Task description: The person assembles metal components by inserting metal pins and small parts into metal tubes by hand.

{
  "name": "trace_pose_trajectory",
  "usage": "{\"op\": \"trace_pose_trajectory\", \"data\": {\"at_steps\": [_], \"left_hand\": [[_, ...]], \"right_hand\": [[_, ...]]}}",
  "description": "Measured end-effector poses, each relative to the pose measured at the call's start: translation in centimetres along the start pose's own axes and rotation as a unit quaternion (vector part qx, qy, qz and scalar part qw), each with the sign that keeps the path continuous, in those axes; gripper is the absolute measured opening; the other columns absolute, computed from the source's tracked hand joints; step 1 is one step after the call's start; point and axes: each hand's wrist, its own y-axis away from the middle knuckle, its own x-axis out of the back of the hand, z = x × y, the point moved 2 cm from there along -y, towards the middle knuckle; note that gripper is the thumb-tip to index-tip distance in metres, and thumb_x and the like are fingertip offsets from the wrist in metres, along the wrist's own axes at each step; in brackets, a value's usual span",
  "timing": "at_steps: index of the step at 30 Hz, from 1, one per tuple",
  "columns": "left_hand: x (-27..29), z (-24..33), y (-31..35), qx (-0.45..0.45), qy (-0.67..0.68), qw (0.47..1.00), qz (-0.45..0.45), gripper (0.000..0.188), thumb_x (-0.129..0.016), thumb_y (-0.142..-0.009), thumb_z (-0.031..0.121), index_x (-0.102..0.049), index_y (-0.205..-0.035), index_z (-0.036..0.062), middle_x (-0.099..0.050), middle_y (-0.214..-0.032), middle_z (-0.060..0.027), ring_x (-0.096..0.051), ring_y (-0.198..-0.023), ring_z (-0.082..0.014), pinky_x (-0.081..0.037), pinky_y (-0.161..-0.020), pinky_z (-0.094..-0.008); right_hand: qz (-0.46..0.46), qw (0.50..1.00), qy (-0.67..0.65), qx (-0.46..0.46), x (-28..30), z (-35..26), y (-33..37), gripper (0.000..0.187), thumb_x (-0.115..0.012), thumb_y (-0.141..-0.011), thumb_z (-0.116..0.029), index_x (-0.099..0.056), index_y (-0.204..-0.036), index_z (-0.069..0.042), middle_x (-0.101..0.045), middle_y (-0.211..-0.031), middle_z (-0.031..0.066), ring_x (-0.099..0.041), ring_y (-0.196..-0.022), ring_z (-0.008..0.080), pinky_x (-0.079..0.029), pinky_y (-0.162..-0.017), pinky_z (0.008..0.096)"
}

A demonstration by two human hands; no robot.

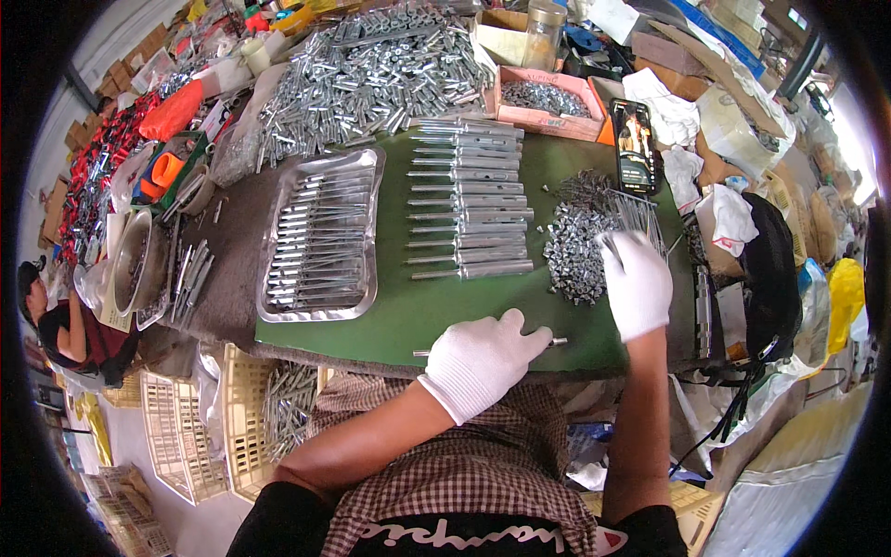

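My left hand (pixel 487 360), in a white glove, is closed around a slim metal rod (pixel 559 342) near the table's front edge. The rod's ends stick out on both sides; its middle is hidden. My right hand (pixel 639 283), gloved too, bends its fingers together at the right side of a heap of small metal pieces (pixel 575 255); whatever is between the fingertips cannot be made out. Thin pins (pixel 594 190) lie just beyond this heap. Several metal tubes with thin rods (pixel 478 200) form a column left of it. A metal tray (pixel 371 237) holds more thin-ended rods.
A large mound of metal tubes (pixel 380 79) covers the back. A pink box (pixel 594 93) of small parts and a propped phone (pixel 634 144) stand behind the heap. A metal bowl (pixel 139 260) is at left, with another person (pixel 70 325) beyond. Yellow crates (pixel 246 418) stand below.
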Motion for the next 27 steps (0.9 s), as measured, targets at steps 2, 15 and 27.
{"op": "trace_pose_trajectory", "data": {"at_steps": [2, 15, 27], "left_hand": [[0.1, 0.0, 0.0, -0.004, 0.004, 1.0, 0.009, 0.02, -0.061, -0.083, 0.015, -0.066, -0.101, 0.0228, -0.051, -0.076, -0.0064, -0.059, -0.051, -0.0217, -0.048, -0.043, -0.0366], [0.3, 0.1, -0.5, -0.003, 0.019, 1.0, -0.022, 0.019, -0.061, -0.084, 0.017, -0.065, -0.102, 0.0218, -0.05, -0.075, -0.0073, -0.059, -0.053, -0.0216, -0.049, -0.045, -0.0368], [0.1, 0.8, -0.4, 0.012, 0.016, 1.0, 0.013, 0.024, -0.064, -0.082, 0.017, -0.065, -0.106, 0.0202, -0.049, -0.073, -0.0063, -0.059, -0.052, -0.0215, -0.048, -0.046, -0.0358]], "right_hand": [[-0.012, 0.998, 0.054, 0.029, -0.4, -0.1, -2.1, 0.012, -0.064, -0.087, -0.014, -0.068, -0.096, -0.007, -0.065, -0.095, 0.0143, -0.065, -0.085, 0.0348, -0.052, -0.075, 0.0437], [-0.017, 0.997, 0.056, 0.059, 0.3, 0.0, -0.9, 0.021, -0.063, -0.088, -0.011, -0.064, -0.109, -0.007, -0.067, -0.093, 0.0157, -0.066, -0.084, 0.0344, -0.052, -0.074, 0.0444], [-0.077, 0.987, -0.143, -0.019, 1.3, -4.8, 8.4, 0.012, -0.075, -0.078, -0.011, -0.071, -0.088, -0.007, -0.07, -0.091, 0.0109, -0.068, -0.082, 0.0287, -0.054, -0.071, 0.0361]]}}
